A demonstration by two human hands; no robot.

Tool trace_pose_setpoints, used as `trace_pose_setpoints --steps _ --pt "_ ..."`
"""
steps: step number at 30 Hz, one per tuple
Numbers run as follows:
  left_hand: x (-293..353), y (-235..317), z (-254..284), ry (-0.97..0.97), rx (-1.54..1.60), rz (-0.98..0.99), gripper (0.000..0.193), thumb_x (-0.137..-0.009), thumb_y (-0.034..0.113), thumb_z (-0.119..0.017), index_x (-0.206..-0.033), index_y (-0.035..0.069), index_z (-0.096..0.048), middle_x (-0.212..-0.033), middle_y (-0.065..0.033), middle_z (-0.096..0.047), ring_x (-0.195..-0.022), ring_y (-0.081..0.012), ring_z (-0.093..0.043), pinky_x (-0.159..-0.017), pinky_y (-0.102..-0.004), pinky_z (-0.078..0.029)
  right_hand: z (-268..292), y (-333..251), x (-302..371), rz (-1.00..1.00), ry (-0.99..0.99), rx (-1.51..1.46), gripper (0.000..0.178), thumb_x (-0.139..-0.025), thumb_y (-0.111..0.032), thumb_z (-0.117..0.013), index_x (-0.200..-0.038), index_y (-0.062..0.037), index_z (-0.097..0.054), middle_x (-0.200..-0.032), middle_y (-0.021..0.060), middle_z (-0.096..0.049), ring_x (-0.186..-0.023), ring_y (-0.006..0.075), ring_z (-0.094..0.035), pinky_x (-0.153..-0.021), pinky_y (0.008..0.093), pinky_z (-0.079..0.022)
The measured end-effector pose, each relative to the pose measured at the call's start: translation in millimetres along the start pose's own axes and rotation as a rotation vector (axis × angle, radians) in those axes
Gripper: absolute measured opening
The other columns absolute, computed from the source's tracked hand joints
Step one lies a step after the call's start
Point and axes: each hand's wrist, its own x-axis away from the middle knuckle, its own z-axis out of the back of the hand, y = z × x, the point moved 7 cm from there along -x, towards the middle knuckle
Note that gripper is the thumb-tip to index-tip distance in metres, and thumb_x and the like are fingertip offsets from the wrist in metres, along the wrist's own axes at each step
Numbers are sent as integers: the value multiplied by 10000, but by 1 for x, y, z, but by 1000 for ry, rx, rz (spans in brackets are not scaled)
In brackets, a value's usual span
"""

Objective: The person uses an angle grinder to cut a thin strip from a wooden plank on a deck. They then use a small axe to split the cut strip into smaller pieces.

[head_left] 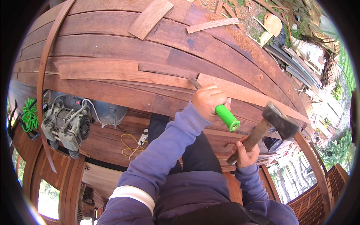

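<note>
My left hand point(210, 101) is closed around a chisel point(227, 117) with a bright green handle. Its short blade points up and left, the tip at the edge of a notch in a long wooden board point(101, 70). The board lies across the planks, with raised wood on both sides of the notch. Lower and to the right, my right hand point(246, 153) grips the wooden handle of a hatchet point(282, 122). The dark metal head is raised beyond the chisel's green end, apart from it. My fingers partly hide the chisel's middle.
Offcuts point(152, 18) lie on the planks point(108, 47) at the far side, with sawdust point(247, 43) to the right. An air compressor point(67, 125) stands at left beside a green coiled hose point(30, 114). A yellow cord point(125, 144) lies near my legs. A wooden strip point(43, 75) crosses the left side.
</note>
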Motion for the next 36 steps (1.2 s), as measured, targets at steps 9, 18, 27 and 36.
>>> trace_pose_setpoints --steps 9,18,27,36 --pt "-2 -2 21 41 75 18 311 -735 -22 -793 -656 80 -510 -610 -82 -471 -557 -295 -488 -525 -410 -413 -14 -56 17 477 -166 113 191 -881 0 -742 -995 -17 -589 -786 150 -658 -639 244 -651 -616 361 -543" --pt "10 -6 26 -8 147 -68 304 -719 -21 -793 -666 88 -514 -614 -62 -469 -551 -281 -466 -526 -413 -386 -26 -11 32 187 -229 333 174 -879 -83 -752 -1032 0 -755 -830 117 -739 -715 276 -733 -676 362 -569" --pt "17 -8 25 -16 62 -42 331 -753 8 -782 -636 92 -484 -626 -73 -486 -578 -291 -487 -566 -423 -406 -35 -4 35 229 -242 433 121 -844 -44 -753 -942 -17 -688 -775 130 -654 -632 308 -670 -592 370 -530" --pt "19 -9 36 12 72 10 303 -757 -5 -781 -656 82 -509 -631 -82 -486 -584 -296 -487 -573 -416 -412 -45 -23 35 462 -302 489 255 -771 -77 -843 -936 -28 -655 -780 137 -655 -654 324 -678 -595 391 -536"
